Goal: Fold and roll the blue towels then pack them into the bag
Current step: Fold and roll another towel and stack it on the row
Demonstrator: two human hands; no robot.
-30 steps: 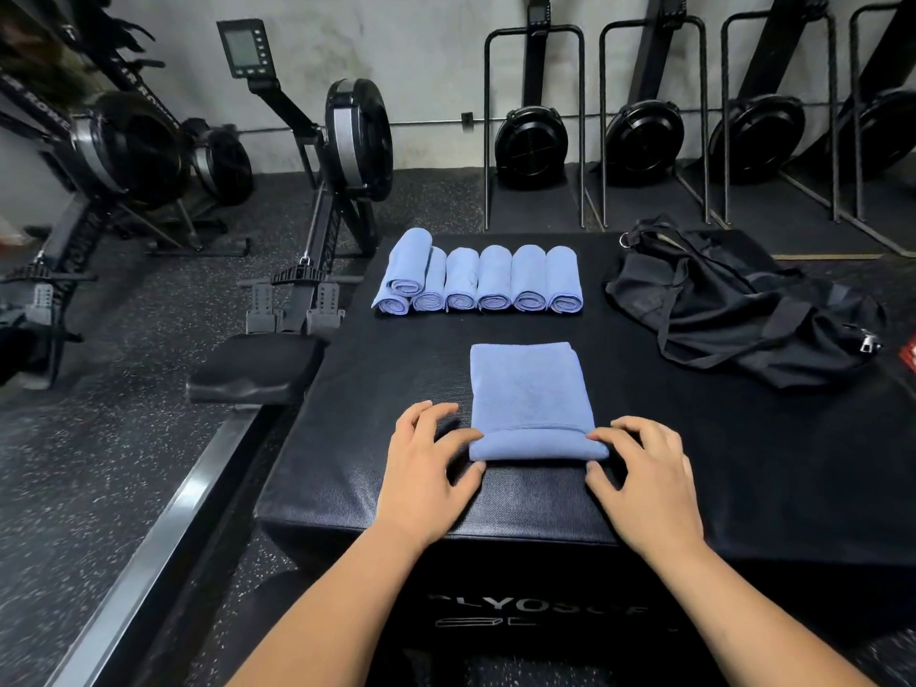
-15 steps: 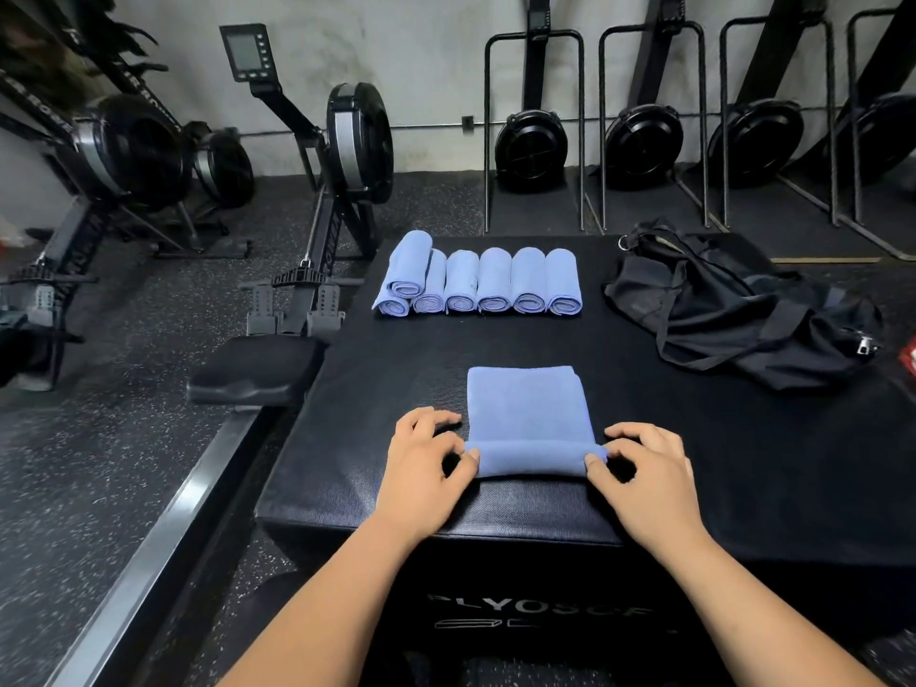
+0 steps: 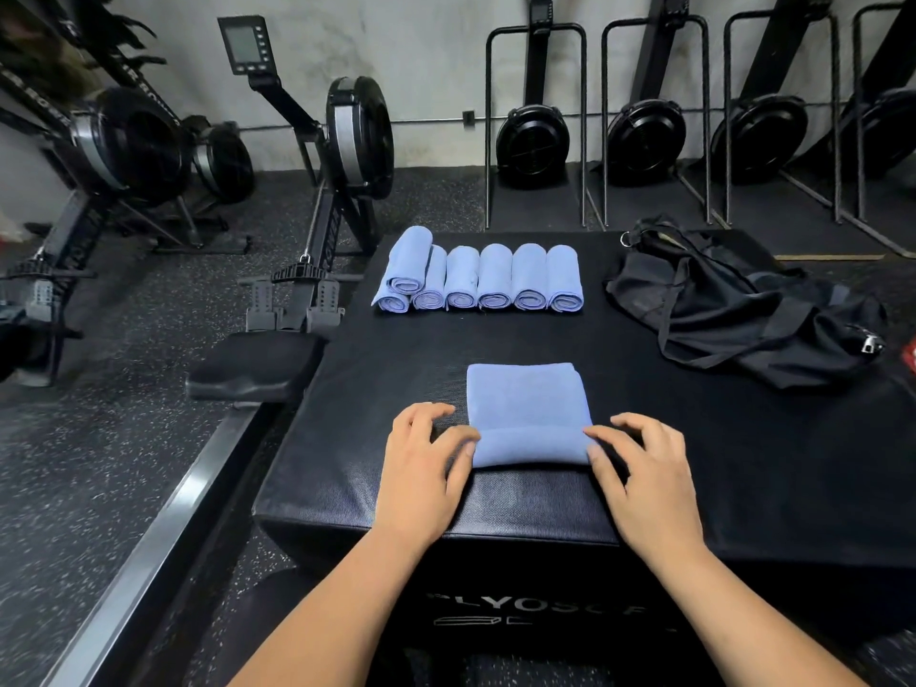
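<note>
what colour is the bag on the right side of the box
Black, straps included. The bag shows best in the head view.

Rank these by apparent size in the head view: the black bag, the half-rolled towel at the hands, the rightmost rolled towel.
1. black bag
2. half-rolled towel
3. rightmost rolled towel; it lies farther from the camera, so the towels' true sizes stay unsure.
</note>
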